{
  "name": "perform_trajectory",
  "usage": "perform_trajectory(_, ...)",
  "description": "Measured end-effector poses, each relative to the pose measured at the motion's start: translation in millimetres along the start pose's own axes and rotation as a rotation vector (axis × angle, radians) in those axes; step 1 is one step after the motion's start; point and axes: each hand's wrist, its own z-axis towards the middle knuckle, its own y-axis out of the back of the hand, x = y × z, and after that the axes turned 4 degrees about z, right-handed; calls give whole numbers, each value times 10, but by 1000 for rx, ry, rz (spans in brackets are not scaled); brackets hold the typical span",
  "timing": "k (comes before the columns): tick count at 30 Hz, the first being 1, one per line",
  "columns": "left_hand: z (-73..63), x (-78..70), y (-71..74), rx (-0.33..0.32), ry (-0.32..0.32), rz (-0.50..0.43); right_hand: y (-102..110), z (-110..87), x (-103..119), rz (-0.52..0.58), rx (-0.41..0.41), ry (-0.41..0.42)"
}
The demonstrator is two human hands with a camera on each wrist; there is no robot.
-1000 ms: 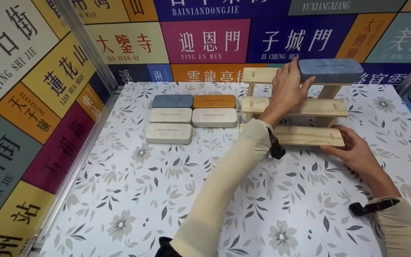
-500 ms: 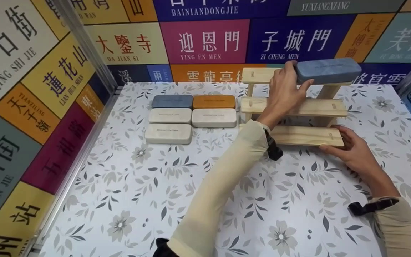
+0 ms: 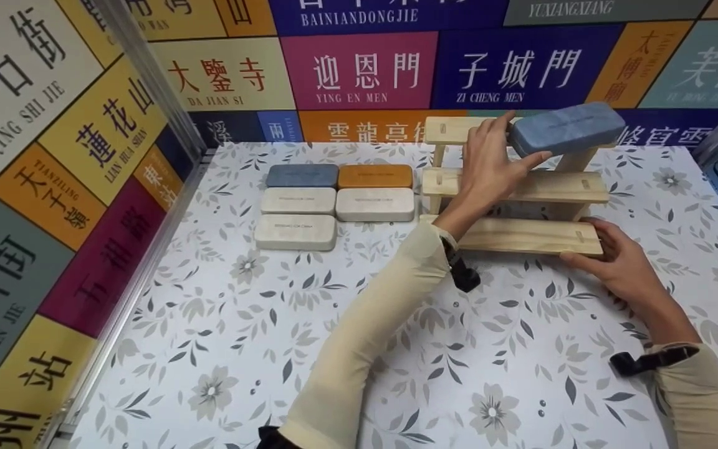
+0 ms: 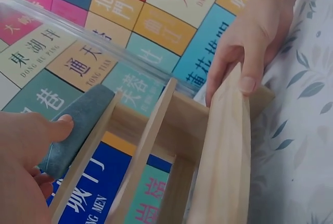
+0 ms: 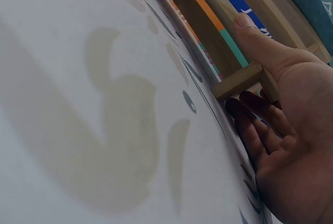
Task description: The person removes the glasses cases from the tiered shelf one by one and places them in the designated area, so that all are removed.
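In the head view my left hand (image 3: 490, 161) pinches the left end of a blue glasses case (image 3: 568, 128) at the top tier of a three-tier wooden stand (image 3: 533, 236). The case lies askew, its left end nearer to me and its right end over the top board. The thumb lies along the case in the left wrist view, where the blue case (image 4: 80, 130) overlaps the top board's edge. My right hand (image 3: 627, 268) grips the right end of the bottom board. In the right wrist view the right thumb (image 5: 260, 39) lies over the board, the fingers curling beneath it.
Left of the stand several more cases lie together in rows: a blue case (image 3: 303, 176), an orange case (image 3: 375, 176) and white cases (image 3: 296, 232). A flower-patterned cloth (image 3: 209, 337) covers the table. Panels with large lettering (image 3: 359, 68) stand behind and at the sides.
The blue case has turned, its left end swinging toward me and a little left. My left hand has moved left and down with it. The right hand keeps its place on the stand.
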Motion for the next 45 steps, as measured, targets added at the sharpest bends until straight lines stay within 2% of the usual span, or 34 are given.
perform_trajectory(6, -111, 148, 2, -62, -72, -145, 4, 7, -5, -6, 2, -4)
perform_trajectory(10, -170, 275, 1, -83, -132, -347, 2, 7, -2, -3, 3, 3)
perform_trajectory(13, -205, 356, 6, -77, -143, -512, -5, 2, -4, -5, 5, 15)
perform_trajectory(17, -251, 467, 39, -73, -145, -673, -16, 1, -5, -13, 9, 22)
perform_trajectory(23, -351, 678, 94, -59, -137, -859, -18, 16, -22, -23, 7, 28)
perform_trajectory(27, -435, 835, 93, -15, -127, -1019, -3, 12, -25, -23, 9, 29)
perform_trajectory(32, -458, 965, 113, 52, -115, -1176, -4, -5, -9, 1, -9, 13)
perform_trajectory(37, -450, 1076, 208, 56, -159, -1191, -19, -7, -2, 18, -5, 9)
perform_trajectory(45, -534, 1325, 403, 76, -206, -1102, -7, -6, -20, 23, 10, 31)
